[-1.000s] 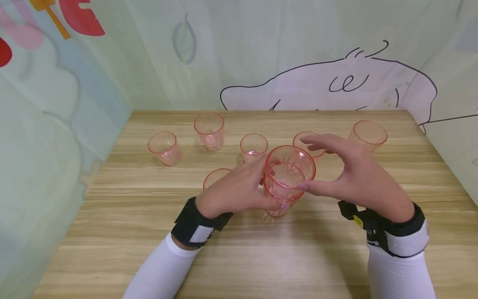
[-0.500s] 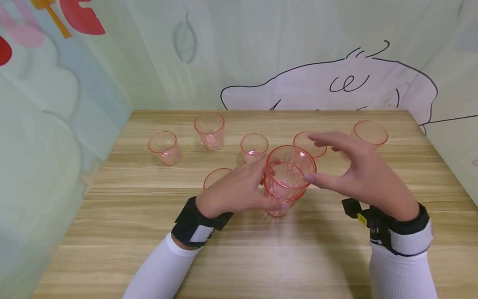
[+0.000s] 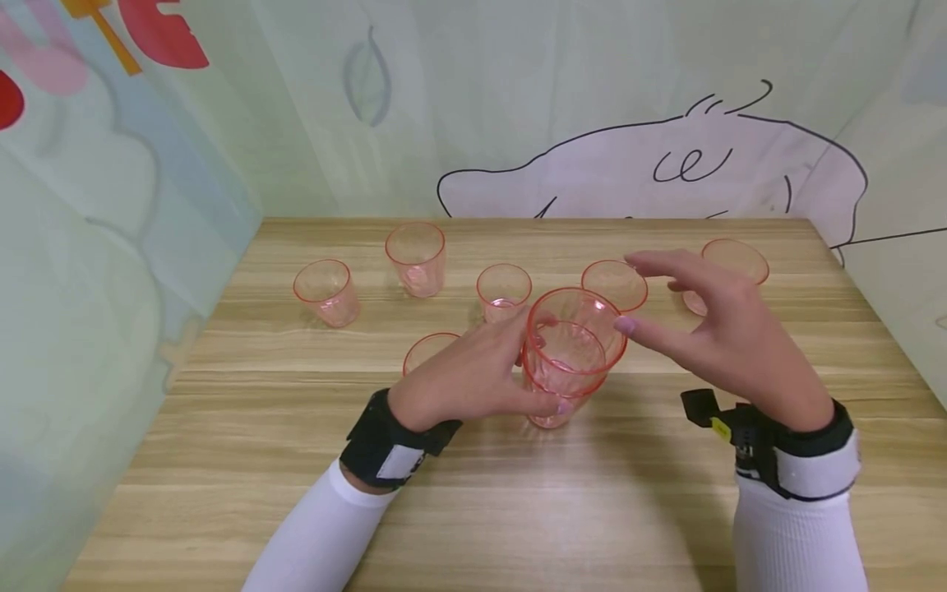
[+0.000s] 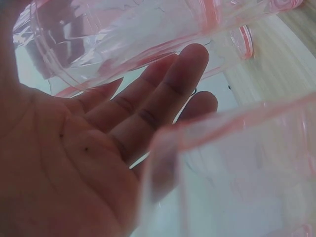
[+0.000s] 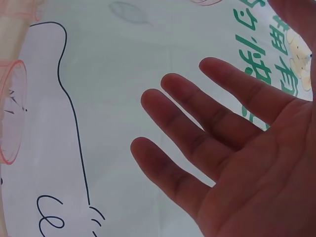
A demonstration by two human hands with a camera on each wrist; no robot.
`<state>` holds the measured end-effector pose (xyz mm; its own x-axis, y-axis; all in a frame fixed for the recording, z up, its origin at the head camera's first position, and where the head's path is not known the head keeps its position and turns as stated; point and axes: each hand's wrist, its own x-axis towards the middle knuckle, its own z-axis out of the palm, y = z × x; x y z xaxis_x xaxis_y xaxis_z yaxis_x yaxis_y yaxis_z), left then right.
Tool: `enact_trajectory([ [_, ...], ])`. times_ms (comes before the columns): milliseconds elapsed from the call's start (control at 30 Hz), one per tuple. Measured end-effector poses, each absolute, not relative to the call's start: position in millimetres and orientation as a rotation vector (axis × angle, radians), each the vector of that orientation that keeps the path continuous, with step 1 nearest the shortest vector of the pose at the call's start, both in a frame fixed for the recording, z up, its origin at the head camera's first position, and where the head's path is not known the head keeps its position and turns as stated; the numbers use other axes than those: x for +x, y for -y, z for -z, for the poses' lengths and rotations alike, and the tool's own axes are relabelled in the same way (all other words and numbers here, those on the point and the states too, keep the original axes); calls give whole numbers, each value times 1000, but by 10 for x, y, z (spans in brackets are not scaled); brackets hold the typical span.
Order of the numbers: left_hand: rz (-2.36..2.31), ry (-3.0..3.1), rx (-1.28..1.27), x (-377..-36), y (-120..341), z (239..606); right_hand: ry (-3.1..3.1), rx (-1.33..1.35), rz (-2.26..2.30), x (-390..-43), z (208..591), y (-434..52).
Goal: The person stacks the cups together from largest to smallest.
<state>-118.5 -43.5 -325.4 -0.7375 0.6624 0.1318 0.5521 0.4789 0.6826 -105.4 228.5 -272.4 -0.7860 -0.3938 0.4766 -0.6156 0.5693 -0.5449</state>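
My left hand point(image 3: 473, 374) grips a stack of clear pink-rimmed plastic cups point(image 3: 573, 349), one nested in another, near the middle of the table. The thumb curls round the near side; the other fingers are mostly hidden behind the cups. In the left wrist view the palm and fingers point(image 4: 153, 106) show between two blurred clear cup walls. My right hand point(image 3: 728, 337) hovers to the right, holding nothing, its thumb tip overlapping the stack's upper rim in the head view. Its fingers point(image 5: 190, 133) are spread in the right wrist view. Behind the stack stands another cup point(image 3: 614, 284).
On the wooden table point(image 3: 518, 510) stand more cups: one at left point(image 3: 329, 296), a tall cup point(image 3: 416, 259) behind, a small cup point(image 3: 503, 288), a cup point(image 3: 429, 349) partly behind my left forearm, and a cup point(image 3: 735, 259) at far right. Printed cloth walls point(image 3: 503, 99) surround the table.
My right hand has drawn away from the stack, moving right and slightly up with its fingers spread. My left hand and the stack have stayed in place.
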Motion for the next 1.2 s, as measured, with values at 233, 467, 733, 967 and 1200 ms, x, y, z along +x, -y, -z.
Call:
enact_trajectory([
  [233, -1099, -2575, 1062, -1182, 436, 3249, 2507, 801, -999, -1078, 2740, -2283],
  [467, -1092, -2576, 1047, -1180, 439, 3240, 2532, 761, -1014, -1127, 2773, -2261],
  [733, -1066, -2593, 1046, -1180, 443, 3245, 2540, 752, -1009, -1198, 2846, -2275],
  [967, -1059, -2599, 1034, -1175, 440, 3246, 2532, 780, -944, -1249, 2890, -2282],
  [1200, -1059, -2596, 1025, -1172, 444, 3252, 2530, 783, -919, -1275, 2921, -2288],
])
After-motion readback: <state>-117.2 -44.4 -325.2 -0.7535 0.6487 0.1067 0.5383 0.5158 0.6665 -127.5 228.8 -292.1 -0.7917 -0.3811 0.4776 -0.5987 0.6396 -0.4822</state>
